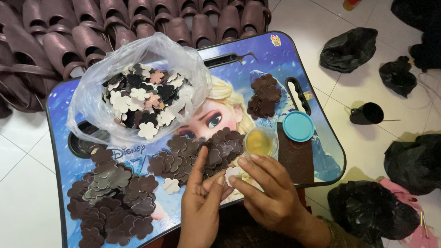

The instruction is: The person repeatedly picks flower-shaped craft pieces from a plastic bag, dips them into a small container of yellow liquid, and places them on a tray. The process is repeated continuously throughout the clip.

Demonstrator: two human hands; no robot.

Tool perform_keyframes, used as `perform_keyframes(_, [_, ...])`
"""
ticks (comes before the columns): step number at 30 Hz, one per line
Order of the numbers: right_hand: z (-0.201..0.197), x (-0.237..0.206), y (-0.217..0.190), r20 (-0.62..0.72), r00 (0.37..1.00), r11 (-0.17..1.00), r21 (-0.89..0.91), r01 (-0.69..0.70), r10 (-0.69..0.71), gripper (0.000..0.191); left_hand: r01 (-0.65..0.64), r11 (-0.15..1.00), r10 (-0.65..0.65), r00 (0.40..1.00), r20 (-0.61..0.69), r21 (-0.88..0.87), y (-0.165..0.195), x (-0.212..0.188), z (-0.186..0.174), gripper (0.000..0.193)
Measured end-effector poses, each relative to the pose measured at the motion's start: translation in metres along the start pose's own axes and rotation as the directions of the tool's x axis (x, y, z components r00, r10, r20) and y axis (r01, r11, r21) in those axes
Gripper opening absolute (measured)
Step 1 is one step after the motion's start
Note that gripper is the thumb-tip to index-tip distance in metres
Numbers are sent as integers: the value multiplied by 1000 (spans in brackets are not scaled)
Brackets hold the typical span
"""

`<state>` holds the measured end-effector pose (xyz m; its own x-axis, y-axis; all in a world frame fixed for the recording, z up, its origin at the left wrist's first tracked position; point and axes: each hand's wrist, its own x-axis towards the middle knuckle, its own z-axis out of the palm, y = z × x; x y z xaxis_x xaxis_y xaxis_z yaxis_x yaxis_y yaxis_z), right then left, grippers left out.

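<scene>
My left hand (200, 202) and my right hand (266, 190) meet over the front edge of a small blue picture-printed lap table (317, 160). Together their fingertips pinch a small white flower-shaped cutout (232, 172). Just beyond the fingers lies a heap of dark brown flower cutouts (197, 154). A small clear cup of yellowish liquid (260, 141) stands right above my right hand, and its teal round lid (298, 126) lies beside it.
A clear plastic bag (138, 87) of mixed white, black and pink flower cutouts sits at the table's back left. More brown cutouts pile at the front left (112, 202) and back right (264, 95). Brown sandals (92, 27) line the floor behind; black bags (349, 48) lie right.
</scene>
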<state>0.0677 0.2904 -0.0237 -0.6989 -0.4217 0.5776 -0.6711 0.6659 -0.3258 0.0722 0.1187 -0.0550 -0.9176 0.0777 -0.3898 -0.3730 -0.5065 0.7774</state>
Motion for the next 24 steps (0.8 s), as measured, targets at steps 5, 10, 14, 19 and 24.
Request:
perform_keyframes(5, [0,0,2,0,1000,1000,10,-7,7,41,6,1000,-6,1000,8,18,2,0,0,74])
perform_keyframes(10, [-6,-2,3,0,998,991,119,-60,60,38,-12,1000,13,999,33,-15,0,2,-5,74])
perform_keyframes(14, [-11,-7,7,-110,978,956,256,-146,179,34,31,999,-33,999,30,42,-3,4,-11,76])
perform_keyframes(19, [3,-8,15,-101,988,951,299,-84,119,44,115,993,-113,984,139,-4,-5,4,-14,78])
perform_keyframes(24, [4,-15,16,-67,985,924,363,-124,158,49,132,991,-128,974,186,-8,-3,3,-13,78])
